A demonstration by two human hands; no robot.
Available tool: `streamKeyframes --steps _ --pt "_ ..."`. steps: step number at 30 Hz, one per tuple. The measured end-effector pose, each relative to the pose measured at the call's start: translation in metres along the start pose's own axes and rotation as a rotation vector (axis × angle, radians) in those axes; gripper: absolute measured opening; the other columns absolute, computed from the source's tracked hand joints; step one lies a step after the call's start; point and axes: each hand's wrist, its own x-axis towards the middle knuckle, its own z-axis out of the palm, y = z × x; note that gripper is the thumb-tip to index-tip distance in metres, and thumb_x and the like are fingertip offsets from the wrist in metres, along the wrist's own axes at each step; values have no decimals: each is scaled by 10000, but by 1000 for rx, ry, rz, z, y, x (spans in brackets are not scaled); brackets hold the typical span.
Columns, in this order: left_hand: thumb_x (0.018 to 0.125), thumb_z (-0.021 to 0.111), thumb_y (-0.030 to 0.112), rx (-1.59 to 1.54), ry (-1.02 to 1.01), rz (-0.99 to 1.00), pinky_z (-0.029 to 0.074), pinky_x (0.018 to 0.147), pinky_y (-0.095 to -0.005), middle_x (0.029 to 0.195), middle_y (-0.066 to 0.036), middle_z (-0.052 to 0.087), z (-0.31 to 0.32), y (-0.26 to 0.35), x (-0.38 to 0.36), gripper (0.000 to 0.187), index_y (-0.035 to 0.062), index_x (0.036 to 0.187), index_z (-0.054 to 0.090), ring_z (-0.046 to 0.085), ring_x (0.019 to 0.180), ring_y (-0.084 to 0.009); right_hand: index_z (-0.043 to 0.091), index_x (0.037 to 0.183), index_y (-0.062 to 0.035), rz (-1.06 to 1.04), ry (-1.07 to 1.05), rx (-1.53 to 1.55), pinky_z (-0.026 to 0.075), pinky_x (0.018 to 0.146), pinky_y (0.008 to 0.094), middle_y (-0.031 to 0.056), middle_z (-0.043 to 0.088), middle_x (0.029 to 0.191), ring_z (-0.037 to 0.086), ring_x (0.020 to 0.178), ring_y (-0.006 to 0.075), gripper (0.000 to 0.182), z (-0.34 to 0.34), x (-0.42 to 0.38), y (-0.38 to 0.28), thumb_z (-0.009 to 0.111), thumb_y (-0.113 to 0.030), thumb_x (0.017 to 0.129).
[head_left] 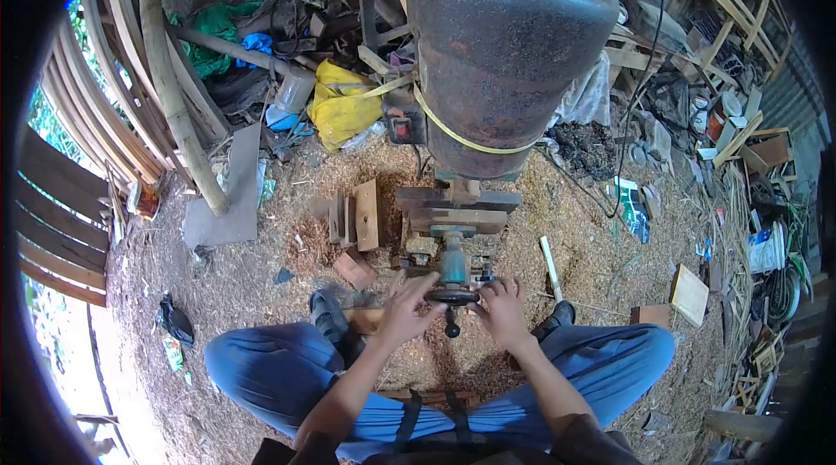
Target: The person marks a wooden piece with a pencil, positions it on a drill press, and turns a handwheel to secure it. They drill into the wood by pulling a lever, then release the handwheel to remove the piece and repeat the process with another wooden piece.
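Head view: the black handwheel (452, 297) sits just below centre, its ball-ended crank (452, 327) pointing to 6 o'clock. At the wheel's 9 o'clock is the left hand (407, 308), fingers spread and slightly bent; at 3 o'clock the right hand (503, 308) curls inward by the rim. Whether either grips it, I cannot tell. From the wheel, a green shaft (454, 261) runs toward 12 o'clock, below a big rusty housing (501, 56) belted with a yellow strap (470, 145). Farther out, a wooden block (369, 215) stands toward 10 o'clock, a yellow bag (342, 108) lies toward 11, and a pale stick (550, 267) toward 2.
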Motion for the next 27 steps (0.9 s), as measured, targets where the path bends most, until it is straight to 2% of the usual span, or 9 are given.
streamKeyframes --steps 3,6,10,12,14,19,22,25,27 --pt "921 709 301 36 -204 -72 197 1231 -536 1186 -90 733 6 -15 1 368 175 1267 712 658 1161 -263 713 1089 -144 36 -214 -29 287 1142 549 42 657 1029 597 1111 268 266 10 4 7 770 -243 849" --pt "885 745 268 104 -108 -100 219 1212 -555 1156 -58 746 19 -56 -21 316 161 1183 756 655 1162 -246 713 1090 -151 -161 -30 -9 291 1140 540 33 656 1022 600 1107 259 250 3 21 -19 761 -220 855" --pt "860 767 247 50 -53 -65 238 1203 -555 1154 -94 737 1 -31 -11 294 133 1131 771 642 1173 -263 716 1133 -115 -4 64 104 291 1149 538 61 662 1069 581 1155 285 259 -14 20 -32 705 -248 910" --pt "856 769 235 -66 -2 -112 243 1203 -552 1162 -109 732 -2 -14 -1 277 130 1112 778 640 1172 -270 715 1132 -109 27 -49 76 290 1150 539 64 665 1059 582 1150 282 258 -4 3 -2 708 -230 904" --pt "866 761 220 -2 -127 -63 264 1204 -528 1176 -125 722 0 -9 2 266 127 1115 778 640 1168 -280 717 1112 -91 -20 -207 34 288 1147 546 58 669 1036 587 1135 264 251 4 4 8 726 -175 875" --pt "890 746 230 126 -69 -91 293 1200 -504 1205 -127 714 8 -42 -14 273 178 1158 766 657 1131 -289 707 1125 -95 -132 -122 -21 291 1146 533 49 661 1045 595 1111 267 279 -16 18 -14 743 -172 860" --pt "889 744 211 60 -89 -65 421 1116 -491 1205 -142 713 -5 -14 -3 291 158 1175 755 681 1096 -323 676 1189 -72 91 -69 163 377 1073 502 109 663 1086 595 1132 309 300 -19 8 -12 703 -196 917" --pt "887 745 137 -202 -162 -266 538 967 -454 1209 -179 711 -5 10 5 416 101 1297 683 687 1079 -372 665 1213 -52 95 -111 374 429 1020 479 146 671 1132 599 1130 354 297 5 -14 21 673 -186 948" --pt "920 670 31 -102 -196 -64 578 854 -425 1189 -204 708 12 -8 4 438 75 1352 615 720 1017 -349 648 1240 -38 119 -68 528 473 968 465 173 679 1153 619 1080 403 307 40 -30 30 656 -171 963"
